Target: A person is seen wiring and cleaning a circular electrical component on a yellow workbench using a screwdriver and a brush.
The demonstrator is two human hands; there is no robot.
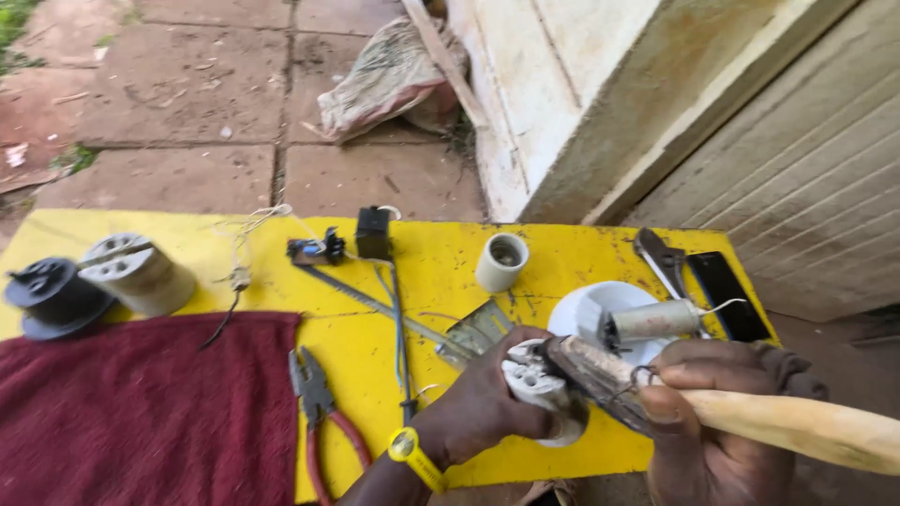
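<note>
Yellow table [562, 253] on paving; left hand [478, 408] grips white socket [539, 384]; right hand [703, 412] grips wooden-handled tool [797, 426].

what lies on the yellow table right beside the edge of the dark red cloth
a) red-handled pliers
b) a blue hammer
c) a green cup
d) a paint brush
a: the red-handled pliers lie on the yellow table just right of the dark red cloth, left of the left hand.

Yellow table [562, 253] outdoors on paved ground [187, 94]; pale wall [562, 84], possibly weathered; daylight.
</note>
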